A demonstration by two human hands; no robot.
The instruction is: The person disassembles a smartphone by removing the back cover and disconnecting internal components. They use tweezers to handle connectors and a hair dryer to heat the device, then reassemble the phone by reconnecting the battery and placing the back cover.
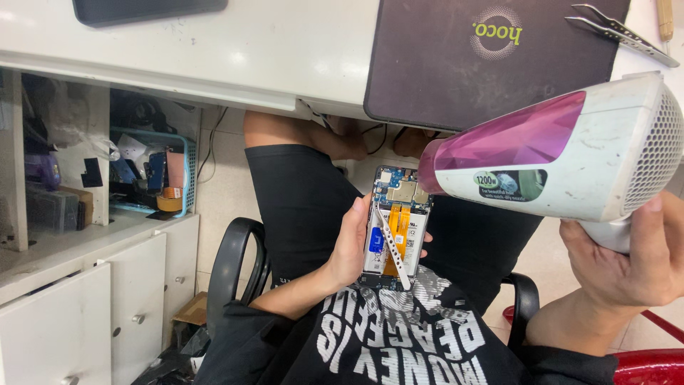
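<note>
Opened smartphone (394, 228) is being clasped in left hand (347, 246); hair dryer (563, 153), gripped by right hand (627, 260), is being aimed close above phone. Battery overheating risk; white spudger (394, 246) lying on phone may slip.

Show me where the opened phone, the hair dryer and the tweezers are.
opened phone (394, 228), head view, on its exposed battery.
hair dryer (570, 153), head view, on its white and pink body.
tweezers (618, 31), head view, mid-length of the metal arms.

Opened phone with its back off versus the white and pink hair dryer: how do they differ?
The opened phone is flat, slim, circuitry exposed, upright in the left hand. The white and pink hair dryer is bulky, enclosed, nozzle aimed at the phone's top, gripped by the right hand. Each is held in one hand.
</note>
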